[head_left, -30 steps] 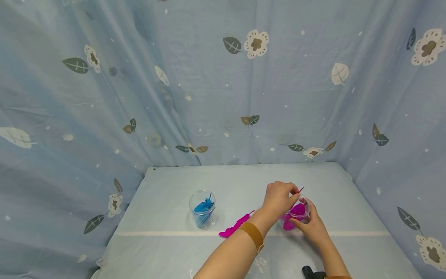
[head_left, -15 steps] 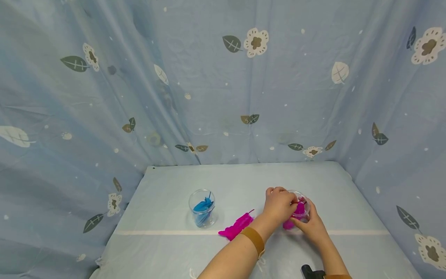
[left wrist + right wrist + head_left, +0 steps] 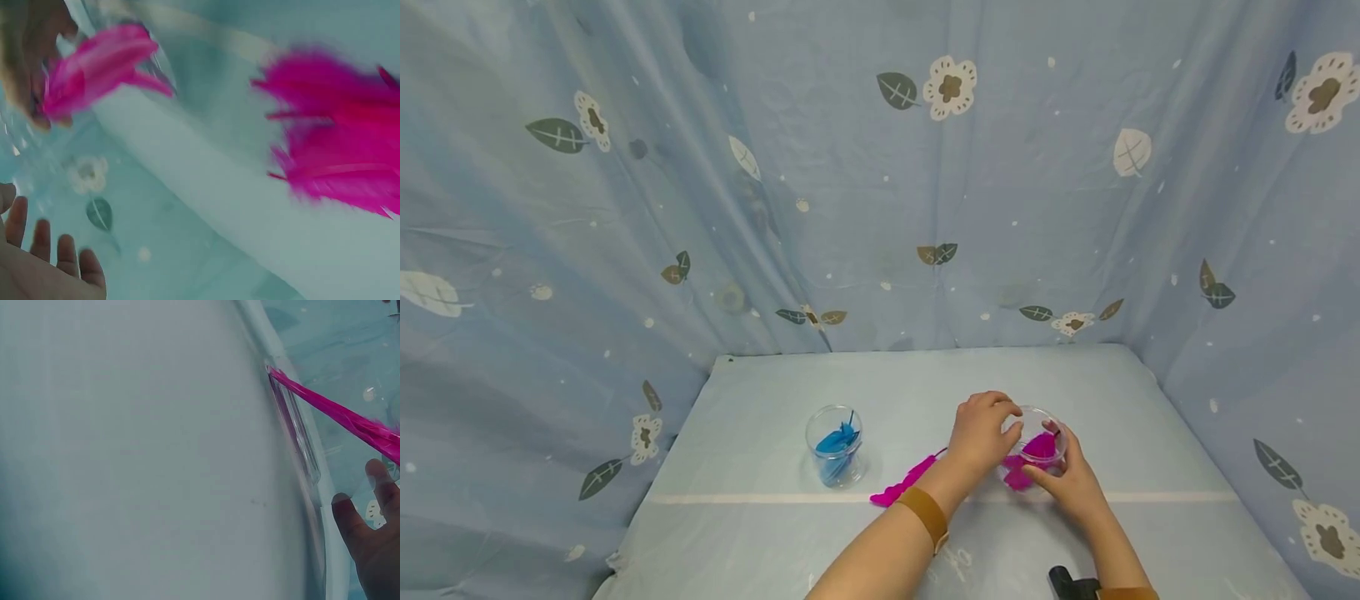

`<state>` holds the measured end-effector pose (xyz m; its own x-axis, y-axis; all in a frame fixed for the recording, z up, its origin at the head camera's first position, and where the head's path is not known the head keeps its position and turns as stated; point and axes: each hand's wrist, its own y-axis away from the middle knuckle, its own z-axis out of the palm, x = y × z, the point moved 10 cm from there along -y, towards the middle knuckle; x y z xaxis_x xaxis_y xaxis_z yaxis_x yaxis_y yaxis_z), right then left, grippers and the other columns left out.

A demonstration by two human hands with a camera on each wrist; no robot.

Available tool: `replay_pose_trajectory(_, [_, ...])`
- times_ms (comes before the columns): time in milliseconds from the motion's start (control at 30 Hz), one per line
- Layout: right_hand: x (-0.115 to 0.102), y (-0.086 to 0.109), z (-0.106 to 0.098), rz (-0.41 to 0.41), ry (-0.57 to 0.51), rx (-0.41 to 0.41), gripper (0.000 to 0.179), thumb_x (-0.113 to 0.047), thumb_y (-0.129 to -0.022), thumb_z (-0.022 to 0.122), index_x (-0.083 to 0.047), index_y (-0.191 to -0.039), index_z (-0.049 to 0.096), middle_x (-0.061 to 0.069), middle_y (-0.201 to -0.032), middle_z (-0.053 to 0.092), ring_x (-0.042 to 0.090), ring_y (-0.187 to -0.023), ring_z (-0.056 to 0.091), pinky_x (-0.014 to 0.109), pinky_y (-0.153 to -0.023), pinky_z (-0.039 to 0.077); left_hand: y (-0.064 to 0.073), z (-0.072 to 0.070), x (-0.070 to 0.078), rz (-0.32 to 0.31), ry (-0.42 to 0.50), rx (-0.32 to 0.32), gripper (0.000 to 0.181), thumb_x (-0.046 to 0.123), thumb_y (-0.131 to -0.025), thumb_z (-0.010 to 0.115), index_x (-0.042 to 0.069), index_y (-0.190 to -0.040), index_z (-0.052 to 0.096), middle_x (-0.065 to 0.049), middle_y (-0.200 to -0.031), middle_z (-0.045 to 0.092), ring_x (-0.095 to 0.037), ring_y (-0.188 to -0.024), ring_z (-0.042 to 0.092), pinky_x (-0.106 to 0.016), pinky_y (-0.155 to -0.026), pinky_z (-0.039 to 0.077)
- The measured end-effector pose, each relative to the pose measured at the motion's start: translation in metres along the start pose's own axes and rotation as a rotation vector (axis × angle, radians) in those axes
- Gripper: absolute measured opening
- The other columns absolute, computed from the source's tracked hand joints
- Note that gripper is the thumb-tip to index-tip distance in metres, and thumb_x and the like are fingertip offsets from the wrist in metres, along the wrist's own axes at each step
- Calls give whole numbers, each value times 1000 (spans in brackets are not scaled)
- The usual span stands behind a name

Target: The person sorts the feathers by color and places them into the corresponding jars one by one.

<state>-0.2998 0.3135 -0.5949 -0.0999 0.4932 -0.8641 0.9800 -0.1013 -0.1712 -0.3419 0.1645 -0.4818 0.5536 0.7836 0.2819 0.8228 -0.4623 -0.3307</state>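
Potentially, the clear cup (image 3: 1032,422) could be tipped if its rim were caught by the left hand (image 3: 985,429); the loose magenta feathers (image 3: 906,482), laid on the table (image 3: 865,375) near the left forearm (image 3: 880,548), could be swept aside by it. The left fingers are loosely bent, with nothing gripped; the cup, with enclosed feathers (image 3: 1038,447), is gripped by the right hand (image 3: 1075,482).

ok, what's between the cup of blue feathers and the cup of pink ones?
Going blue to pink in the head view: loose pink feathers on the table, partly covered by the forearm, then the left hand.
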Motion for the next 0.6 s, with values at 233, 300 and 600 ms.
replay_pose_trajectory(233, [-3,-1,-1,3,9,-3,98,-32,-83,80,-14,-156,17,18,-157,33,48,-142,33,70,-108,30,7,-11,-65,-141,64,-51,24,36,-97,59,24,-114,70,4,-116,66,-18,-105,62,-33,-92,52])
replay_pose_trajectory(300, [-2,-1,-2,7,14,0,98,-32,-82,81,-14,-156,18,18,-157,33,48,-142,31,70,-108,30,13,-4,-84,-171,32,-127,24,35,-97,60,21,-113,71,2,-109,67,-18,-99,63,-33,-88,53])
replay_pose_trajectory(600, [1,0,2,-1,36,-3,101,-35,-82,81,-14,-156,16,17,-156,34,49,-142,30,70,-106,31,51,30,-135,-356,18,-415,25,30,-88,72,12,-105,71,-3,-95,70,-20,-88,64,-38,-89,56])
